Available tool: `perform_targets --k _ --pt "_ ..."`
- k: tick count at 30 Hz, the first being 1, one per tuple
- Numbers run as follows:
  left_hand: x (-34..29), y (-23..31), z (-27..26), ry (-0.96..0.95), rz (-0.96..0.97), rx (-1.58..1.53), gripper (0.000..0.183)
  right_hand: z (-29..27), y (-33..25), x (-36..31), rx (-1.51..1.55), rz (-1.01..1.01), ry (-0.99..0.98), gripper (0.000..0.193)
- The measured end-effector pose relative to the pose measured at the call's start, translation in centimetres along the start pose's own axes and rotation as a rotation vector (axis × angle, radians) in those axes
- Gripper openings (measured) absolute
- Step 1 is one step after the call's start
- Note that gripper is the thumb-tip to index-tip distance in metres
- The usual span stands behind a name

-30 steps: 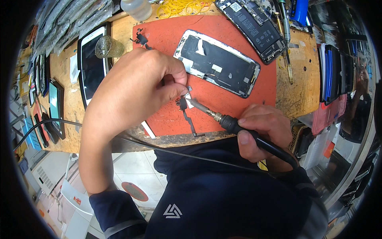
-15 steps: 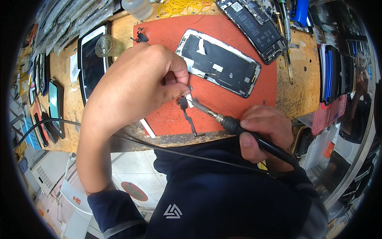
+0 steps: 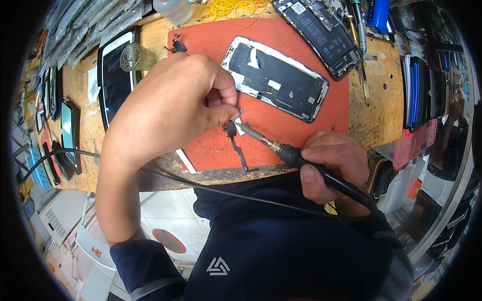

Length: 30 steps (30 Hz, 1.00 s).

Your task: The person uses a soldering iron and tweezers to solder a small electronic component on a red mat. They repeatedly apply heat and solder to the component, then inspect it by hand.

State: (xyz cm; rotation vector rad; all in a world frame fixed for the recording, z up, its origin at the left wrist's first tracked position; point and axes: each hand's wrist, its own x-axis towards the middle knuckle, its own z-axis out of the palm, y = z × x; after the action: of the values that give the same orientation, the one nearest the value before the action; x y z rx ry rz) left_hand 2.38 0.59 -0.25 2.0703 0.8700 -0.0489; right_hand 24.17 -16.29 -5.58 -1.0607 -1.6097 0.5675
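Note:
My right hand grips a black soldering iron by its handle, its metal barrel slanting up to the left. The iron's tip lies close to the fingertips of my left hand, beside a small white piece. Thumb and finger of that left hand pinch one end of a thin black flex cable with small parts on it; the rest hangs down over the red mat. Whether tip and cable touch is too small to tell. Just beyond lies a phone screen assembly, back side up.
An opened phone with a black battery lies at the far right, next to screwdrivers. A cloudy glass jar stands by a white-framed phone at left. Yellow rubber bands lie at the back. The iron's cord crosses the bench's front.
The soldering iron has shifted very slightly up and left at its tip. My left hand stays in nearly the same place.

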Motion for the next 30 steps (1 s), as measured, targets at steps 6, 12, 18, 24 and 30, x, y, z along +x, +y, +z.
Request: perform_targets --k 6,12,18,24,30 --pt "-0.09 0.05 -0.04 -0.004 -0.022 -0.001 0.009 -0.01 -0.03 -0.13 -0.001 0.005 -0.002 0.018" --pt "0.01 -0.16 0.00 -0.006 -0.012 -0.023 0.009 -0.04 -0.02 -0.13 0.005 0.002 -0.005 0.019" --pt "0.07 -0.13 -0.11 -0.027 -0.024 -0.016 0.009 -0.08 -0.08 -0.18 -0.009 0.007 -0.011 0.020" --pt "0.15 -0.31 -0.07 -0.020 0.011 -0.015 0.010 -0.03 -0.10 -0.13 -0.006 0.011 -0.009 0.019" --pt "0.14 -0.31 -0.04 -0.024 -0.007 -0.031 0.009 0.05 -0.05 -0.09 0.010 0.006 0.003 0.018"
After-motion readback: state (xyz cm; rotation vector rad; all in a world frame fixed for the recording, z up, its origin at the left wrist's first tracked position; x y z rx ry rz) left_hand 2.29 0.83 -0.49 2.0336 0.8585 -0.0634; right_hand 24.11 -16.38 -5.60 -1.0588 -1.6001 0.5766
